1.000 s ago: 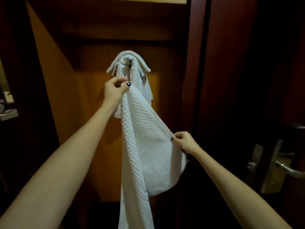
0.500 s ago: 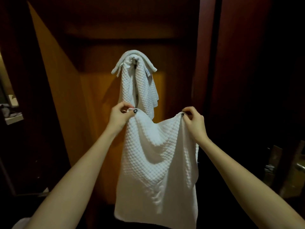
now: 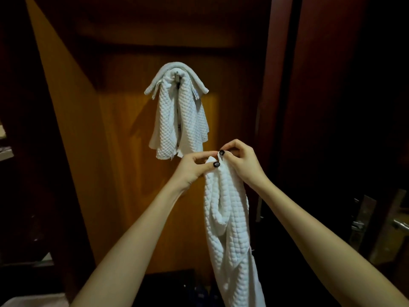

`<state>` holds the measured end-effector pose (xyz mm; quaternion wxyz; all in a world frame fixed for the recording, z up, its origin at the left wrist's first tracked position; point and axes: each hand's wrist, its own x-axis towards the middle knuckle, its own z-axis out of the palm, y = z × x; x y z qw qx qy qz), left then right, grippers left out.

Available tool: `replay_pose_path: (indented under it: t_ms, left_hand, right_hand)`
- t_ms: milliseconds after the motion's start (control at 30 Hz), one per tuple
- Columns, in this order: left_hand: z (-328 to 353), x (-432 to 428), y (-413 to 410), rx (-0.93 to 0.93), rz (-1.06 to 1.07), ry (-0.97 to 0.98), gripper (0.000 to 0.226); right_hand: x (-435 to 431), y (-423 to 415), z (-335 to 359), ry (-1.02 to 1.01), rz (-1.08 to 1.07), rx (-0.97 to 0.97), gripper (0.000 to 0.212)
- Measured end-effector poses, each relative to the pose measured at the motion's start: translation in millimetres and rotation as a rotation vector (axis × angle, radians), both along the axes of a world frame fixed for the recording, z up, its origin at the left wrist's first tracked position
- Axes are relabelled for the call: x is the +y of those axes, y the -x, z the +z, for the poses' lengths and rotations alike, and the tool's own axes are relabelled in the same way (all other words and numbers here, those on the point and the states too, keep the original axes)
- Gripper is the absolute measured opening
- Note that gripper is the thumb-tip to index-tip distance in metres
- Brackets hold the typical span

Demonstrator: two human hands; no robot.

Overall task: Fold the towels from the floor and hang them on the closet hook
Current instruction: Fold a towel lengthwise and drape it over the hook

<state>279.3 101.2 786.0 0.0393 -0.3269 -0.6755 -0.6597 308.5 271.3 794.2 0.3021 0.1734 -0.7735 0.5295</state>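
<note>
A white waffle towel (image 3: 228, 218) hangs lengthwise from both my hands, in front of the open closet. My left hand (image 3: 194, 167) pinches its top corner, and my right hand (image 3: 241, 160) pinches the corner right beside it, so the two corners meet. Above and to the left, another white waffle towel (image 3: 174, 120) is draped over the metal closet hook (image 3: 177, 77) on the wooden back panel, with a pale band of cloth (image 3: 177, 66) lying over its top.
The closet's wooden back panel (image 3: 124, 173) and slanted left side wall (image 3: 57, 85) frame the space. A dark red door post (image 3: 278, 85) stands to the right, and a metal door handle (image 3: 398, 224) is at the far right. Something pale (image 3: 33, 301) lies at the bottom left.
My hands have come together, bringing the towel's two top corners side by side, so the spread towel now hangs folded in half. The hands have dropped lower and right of the hook.
</note>
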Motion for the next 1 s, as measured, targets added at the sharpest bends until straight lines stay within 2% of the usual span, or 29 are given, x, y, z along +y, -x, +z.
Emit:
replay_pose_path:
  t_ms: [200, 300, 400, 467, 567, 633, 767, 900, 1000]
  left_hand:
    - [-11, 15, 2, -0.079, 0.000, -0.006, 0.017]
    - [-14, 11, 3, -0.174, -0.139, 0.087, 0.023]
    - [-14, 16, 7, -0.162, -0.101, 0.058, 0.011]
    - [-12, 16, 10, -0.173, -0.024, -0.009, 0.011]
    - [-4, 6, 16, -0.219, 0.089, -0.157, 0.009]
    - [5, -5, 21, -0.205, 0.124, -0.237, 0.008]
    - [21, -26, 24, -0.184, 0.181, -0.313, 0.008]
    - [17, -32, 22, -0.115, 0.218, -0.284, 0.009]
    - [10, -33, 19, -0.080, 0.233, -0.284, 0.017]
  right_hand:
    - [8, -7, -12, 0.032, 0.046, -0.032, 0.006]
    - [7, -11, -20, 0.041, 0.088, -0.073, 0.011]
    - [8, -11, -18, -0.011, 0.074, -0.092, 0.011]
    - [10, -13, -15, -0.016, 0.096, -0.100, 0.019]
    - [20, -21, -19, -0.056, 0.172, -0.122, 0.047]
    - [28, -27, -23, -0.133, 0.157, -0.144, 0.051]
    - [37, -31, -28, -0.193, 0.075, -0.160, 0.037]
    - [32, -33, -15, 0.036, 0.020, -0.102, 0.023]
    - [29, -29, -7, 0.089, -0.033, -0.119, 0.006]
